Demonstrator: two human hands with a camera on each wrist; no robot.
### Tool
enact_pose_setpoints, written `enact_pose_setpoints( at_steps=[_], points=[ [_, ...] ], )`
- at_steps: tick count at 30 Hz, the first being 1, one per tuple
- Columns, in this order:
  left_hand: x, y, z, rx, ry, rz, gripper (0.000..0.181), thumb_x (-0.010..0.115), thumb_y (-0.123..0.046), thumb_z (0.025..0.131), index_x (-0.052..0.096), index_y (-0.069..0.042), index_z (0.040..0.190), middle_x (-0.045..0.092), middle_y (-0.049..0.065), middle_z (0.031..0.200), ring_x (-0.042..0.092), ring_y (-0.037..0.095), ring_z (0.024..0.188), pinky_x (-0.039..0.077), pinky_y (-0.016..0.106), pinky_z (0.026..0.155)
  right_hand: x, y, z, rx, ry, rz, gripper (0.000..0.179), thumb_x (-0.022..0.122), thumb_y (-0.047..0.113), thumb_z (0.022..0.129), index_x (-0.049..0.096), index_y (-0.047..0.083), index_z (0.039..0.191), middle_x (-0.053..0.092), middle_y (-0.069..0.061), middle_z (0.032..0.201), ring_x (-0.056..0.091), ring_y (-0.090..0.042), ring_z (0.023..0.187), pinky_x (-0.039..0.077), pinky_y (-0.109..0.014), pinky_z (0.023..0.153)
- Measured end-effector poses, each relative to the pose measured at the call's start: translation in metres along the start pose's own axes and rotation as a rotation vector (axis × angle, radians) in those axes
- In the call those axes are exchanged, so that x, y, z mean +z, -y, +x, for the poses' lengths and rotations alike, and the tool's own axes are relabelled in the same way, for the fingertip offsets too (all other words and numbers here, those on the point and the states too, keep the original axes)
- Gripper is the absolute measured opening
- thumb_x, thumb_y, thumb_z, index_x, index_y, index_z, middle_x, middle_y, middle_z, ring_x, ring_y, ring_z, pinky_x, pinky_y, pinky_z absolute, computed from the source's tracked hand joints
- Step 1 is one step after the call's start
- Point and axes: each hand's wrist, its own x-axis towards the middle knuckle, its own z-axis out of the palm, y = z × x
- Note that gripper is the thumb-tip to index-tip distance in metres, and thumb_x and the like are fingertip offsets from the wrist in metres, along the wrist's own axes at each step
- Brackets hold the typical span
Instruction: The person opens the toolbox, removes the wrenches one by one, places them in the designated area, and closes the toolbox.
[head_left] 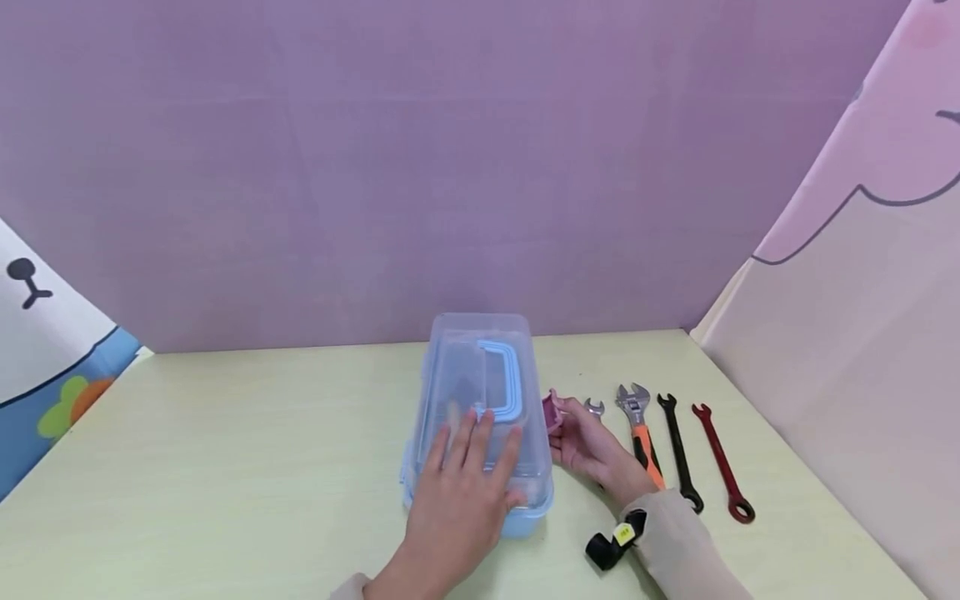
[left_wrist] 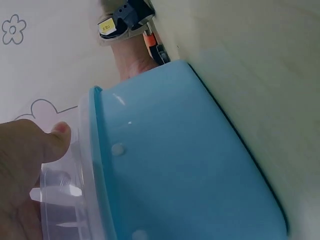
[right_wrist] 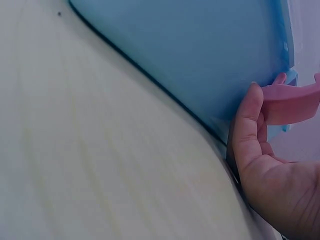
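A blue storage box (left_wrist: 185,155) with a see-through lid (head_left: 457,350) stands in the middle of the table. Its light-blue carry handle (head_left: 513,379) lies folded on the lid. My left hand (head_left: 461,492) rests on the lid's near part, fingers spread; its thumb (left_wrist: 59,142) shows in the left wrist view. At the box's right side, my right hand (head_left: 596,450) pinches the pink latch (right_wrist: 290,102), which sticks outward from the box wall. Part of the latch is hidden by the fingers. A silver wrench (head_left: 595,407) lies partly behind the right hand.
Right of the hand lie an adjustable wrench (head_left: 634,404) with an orange and black handle, a black combination wrench (head_left: 678,450) and a red one (head_left: 723,462). A purple cloth wall (head_left: 375,167) rises behind the table (head_left: 247,450).
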Motion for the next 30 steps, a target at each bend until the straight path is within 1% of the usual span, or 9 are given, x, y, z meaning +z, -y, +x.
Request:
enact_pose_setpoints(
  at_steps=[2, 4, 7, 11, 18, 20, 24, 27, 30],
  points=[
    [0.0, 0.0, -0.001, 0.003, 0.001, 0.009, 0.062, 0.066, -0.055, 0.08, 0.056, -0.019, 0.13, 0.058, 0.017, 0.128, 0.054, 0.034, 0.122, 0.049, 0.048, 0.098, 0.001, 0.0, 0.001, 0.001, 0.007, -0.006, 0.031, 0.036, 0.029, 0.102, 0.055, 0.008, 0.113, 0.065, -0.004, 0.102, 0.063, -0.014, 0.09, 0.057, -0.028, 0.087],
    [0.0, -0.001, -0.002, -0.002, 0.003, 0.009, 0.063, 0.066, -0.055, 0.08, 0.056, -0.019, 0.13, 0.057, 0.017, 0.129, 0.054, 0.034, 0.123, 0.049, 0.048, 0.099, 0.003, 0.0, 0.001, 0.003, 0.003, -0.019, 0.03, 0.036, 0.029, 0.102, 0.056, 0.007, 0.11, 0.065, -0.004, 0.099, 0.062, -0.013, 0.088, 0.057, -0.027, 0.085],
    [0.0, -0.003, -0.003, -0.001, 0.013, 0.012, 0.063, 0.066, -0.055, 0.08, 0.055, -0.019, 0.131, 0.057, 0.016, 0.131, 0.053, 0.033, 0.124, 0.048, 0.047, 0.101, 0.005, 0.001, 0.0, 0.001, -0.017, -0.075, 0.03, 0.037, 0.029, 0.102, 0.058, 0.008, 0.104, 0.064, -0.003, 0.094, 0.061, -0.012, 0.085, 0.057, -0.025, 0.082],
    [0.0, -0.005, -0.002, 0.006, 0.027, 0.014, 0.062, 0.065, -0.055, 0.081, 0.054, -0.02, 0.131, 0.055, 0.015, 0.133, 0.052, 0.031, 0.125, 0.047, 0.046, 0.102, 0.009, 0.003, -0.003, -0.005, -0.07, -0.177, 0.028, 0.042, 0.031, 0.102, 0.061, 0.011, 0.1, 0.063, -0.001, 0.092, 0.059, -0.012, 0.084, 0.057, -0.024, 0.08],
    [0.001, -0.008, 0.0, 0.009, 0.035, 0.012, 0.061, 0.065, -0.055, 0.082, 0.055, -0.021, 0.131, 0.055, 0.015, 0.133, 0.052, 0.031, 0.125, 0.046, 0.047, 0.103, 0.014, 0.009, -0.01, -0.015, -0.167, -0.275, 0.024, 0.05, 0.035, 0.099, 0.065, 0.016, 0.099, 0.07, 0.001, 0.09, 0.063, -0.012, 0.087, 0.056, -0.025, 0.083],
    [0.001, -0.009, 0.0, 0.014, 0.036, 0.013, 0.061, 0.065, -0.055, 0.082, 0.055, -0.021, 0.131, 0.056, 0.015, 0.132, 0.052, 0.031, 0.125, 0.046, 0.047, 0.103, 0.016, 0.011, -0.012, -0.017, -0.19, -0.302, 0.023, 0.053, 0.036, 0.097, 0.067, 0.017, 0.098, 0.07, 0.002, 0.088, 0.064, -0.011, 0.084, 0.056, -0.025, 0.081],
    [0.002, -0.01, 0.002, 0.016, 0.038, 0.01, 0.061, 0.064, -0.055, 0.082, 0.054, -0.021, 0.132, 0.055, 0.014, 0.133, 0.052, 0.031, 0.125, 0.046, 0.047, 0.103, 0.018, 0.014, -0.014, -0.018, -0.24, -0.344, 0.025, 0.058, 0.038, 0.095, 0.07, 0.017, 0.092, 0.07, 0.003, 0.081, 0.063, -0.009, 0.076, 0.055, -0.021, 0.073],
    [0.003, -0.011, 0.002, 0.017, 0.037, 0.008, 0.061, 0.064, -0.055, 0.083, 0.053, -0.021, 0.132, 0.055, 0.015, 0.133, 0.052, 0.031, 0.126, 0.046, 0.047, 0.104, 0.018, 0.013, -0.013, -0.026, -0.274, -0.356, 0.025, 0.058, 0.037, 0.095, 0.07, 0.017, 0.086, 0.069, 0.004, 0.077, 0.062, -0.007, 0.071, 0.054, -0.018, 0.066],
    [0.004, -0.012, 0.002, 0.025, 0.029, 0.015, 0.061, 0.064, -0.056, 0.082, 0.054, -0.021, 0.132, 0.056, 0.014, 0.133, 0.052, 0.031, 0.126, 0.046, 0.047, 0.104, 0.016, 0.01, -0.012, -0.045, -0.289, -0.364, 0.025, 0.056, 0.033, 0.096, 0.07, 0.017, 0.083, 0.069, 0.004, 0.074, 0.062, -0.007, 0.068, 0.055, -0.018, 0.065]
  ],
)
